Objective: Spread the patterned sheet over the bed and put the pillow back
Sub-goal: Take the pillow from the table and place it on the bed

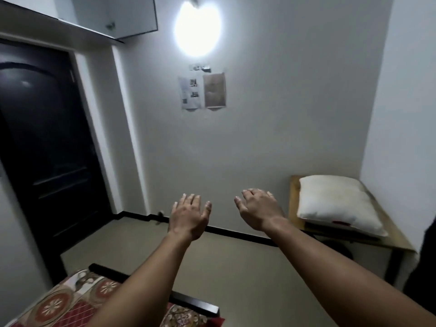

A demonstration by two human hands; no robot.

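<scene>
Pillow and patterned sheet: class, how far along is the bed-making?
Done: the patterned sheet covers the visible corner of the bed. In hand: nothing; the left hand and right hand reach forward, open and empty. Left: the pillow lies on the wooden table, not yet returned to the bed.

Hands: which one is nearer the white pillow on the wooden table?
The right hand, on the white pillow's side; the left hand hovers farther off, toward the dark door.
</scene>
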